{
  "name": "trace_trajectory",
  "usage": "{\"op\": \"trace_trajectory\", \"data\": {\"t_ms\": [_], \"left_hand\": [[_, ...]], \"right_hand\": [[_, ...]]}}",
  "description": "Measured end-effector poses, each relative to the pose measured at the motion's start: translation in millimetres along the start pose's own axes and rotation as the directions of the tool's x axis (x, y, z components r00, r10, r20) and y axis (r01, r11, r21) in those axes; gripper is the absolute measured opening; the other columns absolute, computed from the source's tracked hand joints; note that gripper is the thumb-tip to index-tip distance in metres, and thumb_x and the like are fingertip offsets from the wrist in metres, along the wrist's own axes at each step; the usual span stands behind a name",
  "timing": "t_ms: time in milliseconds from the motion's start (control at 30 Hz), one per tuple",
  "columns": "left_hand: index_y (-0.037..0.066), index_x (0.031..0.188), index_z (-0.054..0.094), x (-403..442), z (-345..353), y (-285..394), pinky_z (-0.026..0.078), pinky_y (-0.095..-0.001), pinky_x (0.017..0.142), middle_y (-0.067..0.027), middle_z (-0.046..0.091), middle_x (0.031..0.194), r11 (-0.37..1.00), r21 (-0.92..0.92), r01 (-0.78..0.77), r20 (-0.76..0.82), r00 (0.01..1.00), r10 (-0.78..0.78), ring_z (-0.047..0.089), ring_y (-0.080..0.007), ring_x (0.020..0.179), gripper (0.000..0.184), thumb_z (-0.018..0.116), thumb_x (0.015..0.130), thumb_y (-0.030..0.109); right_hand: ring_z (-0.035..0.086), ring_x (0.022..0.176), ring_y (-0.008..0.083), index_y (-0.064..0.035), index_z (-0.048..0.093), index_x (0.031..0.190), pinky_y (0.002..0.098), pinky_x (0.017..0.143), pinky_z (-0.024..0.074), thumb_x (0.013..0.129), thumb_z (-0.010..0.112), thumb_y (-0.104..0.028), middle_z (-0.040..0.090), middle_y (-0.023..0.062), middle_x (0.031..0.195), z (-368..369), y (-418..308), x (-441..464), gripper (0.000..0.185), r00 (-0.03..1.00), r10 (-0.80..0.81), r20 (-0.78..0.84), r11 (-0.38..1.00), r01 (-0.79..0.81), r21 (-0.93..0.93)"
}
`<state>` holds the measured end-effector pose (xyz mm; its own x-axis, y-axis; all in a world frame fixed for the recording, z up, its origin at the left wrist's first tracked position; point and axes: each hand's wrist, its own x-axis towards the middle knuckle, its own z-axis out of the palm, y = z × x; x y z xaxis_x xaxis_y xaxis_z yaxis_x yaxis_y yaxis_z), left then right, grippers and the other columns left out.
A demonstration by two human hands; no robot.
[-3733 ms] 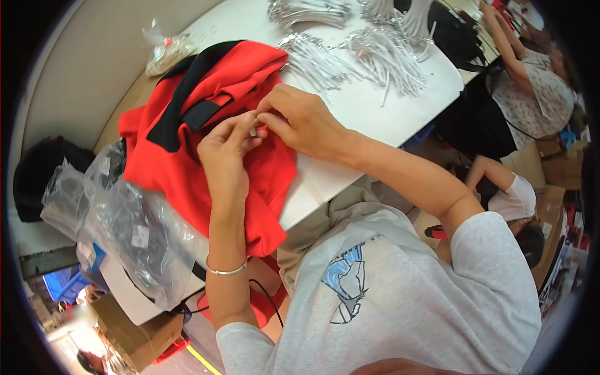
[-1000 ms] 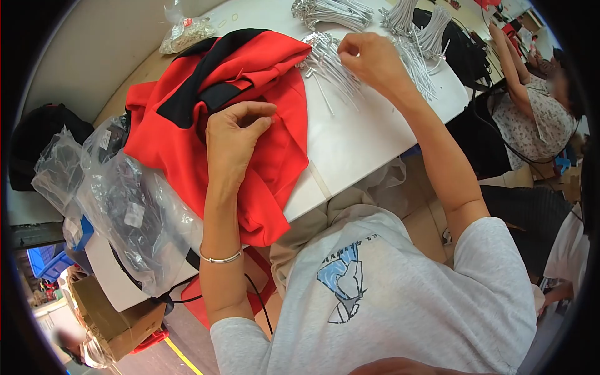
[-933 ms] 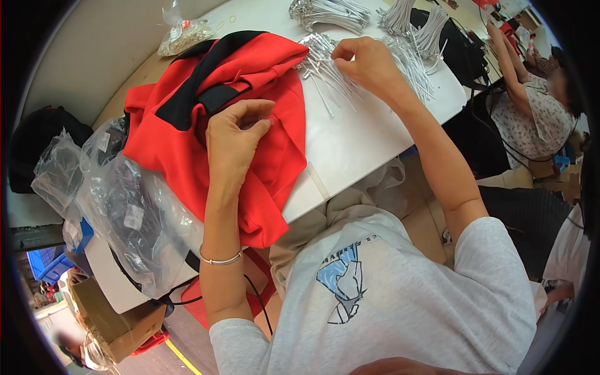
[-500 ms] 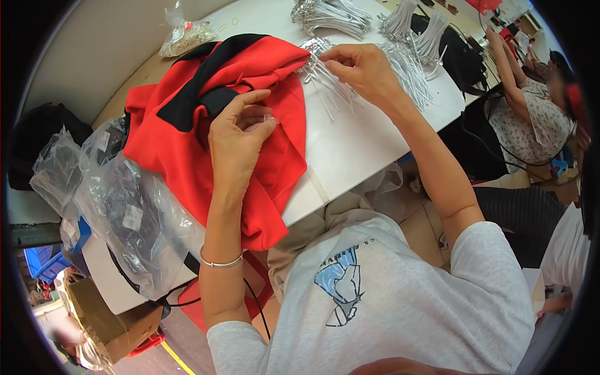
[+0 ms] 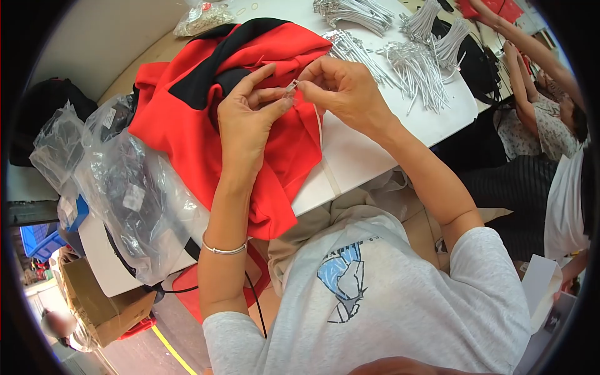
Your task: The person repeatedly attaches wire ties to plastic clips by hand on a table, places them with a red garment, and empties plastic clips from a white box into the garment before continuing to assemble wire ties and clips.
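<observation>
My left hand [image 5: 247, 122] is closed in a pinch on a small clear plastic piece [image 5: 289, 91], above a red and black garment [image 5: 181, 134]. Close beside it, the fingertips of my right hand [image 5: 350, 94] are pinched on a thin white wire, its pale metallic-looking end [image 5: 296, 84] at the clear piece. Whether the two parts touch or one sits inside the other, I cannot tell. Just beyond my right hand lies a spread of white wires [image 5: 359, 56] with silvery ends.
More wire bundles [image 5: 415, 69] lie on the white table [image 5: 362, 156]. A bag of small pale parts [image 5: 203, 22] stands at the back. Clear plastic bags [image 5: 134, 200] cover the left side. Other people [image 5: 537, 119] sit at the right, and a cardboard box [image 5: 100, 300] stands lower left.
My right hand has come away from the loose wires toward my left hand, bringing a wire end to the clear piece. My left hand has shifted slightly right and up.
</observation>
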<state>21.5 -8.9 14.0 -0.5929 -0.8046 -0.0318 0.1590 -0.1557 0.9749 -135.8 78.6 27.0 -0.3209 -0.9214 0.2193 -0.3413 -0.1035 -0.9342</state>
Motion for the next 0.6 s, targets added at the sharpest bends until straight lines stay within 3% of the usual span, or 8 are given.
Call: {"op": "trace_trajectory", "data": {"t_ms": [167,600], "left_hand": [[-0.006,0.134,0.055,-0.8,-0.5,0.4,0.055,-0.021,0.079,-0.0172,0.073,0.097,0.995,-0.094,0.024,0.017,1.0,-0.023,0.071,-0.0174,0.087,0.056,0.071,0.081,-0.011],[-0.007,0.135,0.052,-1.0,0.1,0.6,0.055,-0.0211,0.08,-0.0179,0.073,0.097,0.992,-0.12,0.043,0.01,0.999,-0.042,0.071,-0.018,0.086,0.059,0.072,0.08,-0.011]], "right_hand": [[0.048,0.058,0.0026,0.0,0.067,0.087,0.0158,0.052,0.0379,0.088,0.066,-0.003,0.06,-0.0023,0.068,-0.6,1.6,0.2,0.003,0.999,-0.028,0.025,0.998,0.029,-0.053],[0.048,0.058,0.0029,-0.0013,0.067,0.087,0.016,0.052,0.0378,0.087,0.066,-0.002,0.063,-0.0015,0.07,5.0,4.8,-5.0,0.001,0.999,-0.046,0.009,0.999,0.046,-0.027]]}}
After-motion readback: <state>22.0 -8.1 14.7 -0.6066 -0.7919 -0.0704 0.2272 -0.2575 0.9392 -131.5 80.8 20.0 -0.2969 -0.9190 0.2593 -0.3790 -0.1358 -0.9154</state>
